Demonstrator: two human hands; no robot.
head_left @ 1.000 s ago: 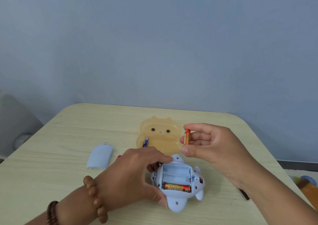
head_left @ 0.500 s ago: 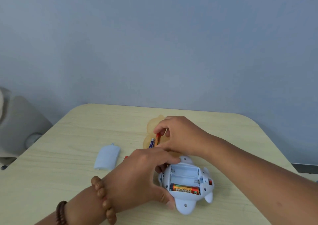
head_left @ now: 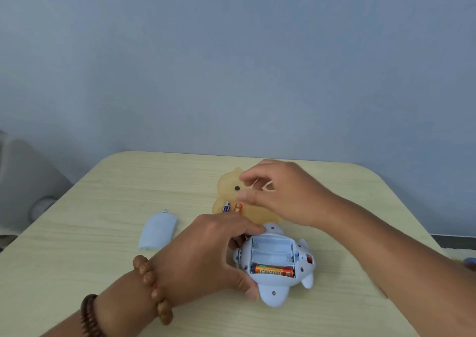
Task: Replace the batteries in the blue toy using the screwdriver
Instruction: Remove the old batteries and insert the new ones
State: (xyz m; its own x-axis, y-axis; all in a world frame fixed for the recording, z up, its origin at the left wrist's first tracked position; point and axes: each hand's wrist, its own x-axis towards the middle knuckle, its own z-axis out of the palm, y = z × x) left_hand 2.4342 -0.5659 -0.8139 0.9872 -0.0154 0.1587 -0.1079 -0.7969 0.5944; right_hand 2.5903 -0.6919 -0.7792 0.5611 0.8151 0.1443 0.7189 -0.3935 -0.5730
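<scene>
The blue toy (head_left: 277, 289) lies belly-up on the table, its battery bay open. One orange battery (head_left: 274, 270) sits in the nearest slot; the other slots are bare. My left hand (head_left: 206, 254) grips the toy's left side. My right hand (head_left: 280, 195) hovers over the orange bear-shaped tray (head_left: 226, 182) with fingers apart and nothing in them. On the tray lie an orange battery (head_left: 238, 208) and a blue-and-white battery (head_left: 226, 206) side by side. The blue battery cover (head_left: 158, 231) rests to the left. The screwdriver is hidden.
The light wooden table (head_left: 103, 259) has rounded corners, and its far edge lies just behind the tray. A grey object (head_left: 28, 182) stands off the table's left side. A blue wall fills the background.
My right hand carried an orange battery from above the toy to the bear tray, laid it beside the blue-and-white battery and let go. The left hand stayed on the toy.
</scene>
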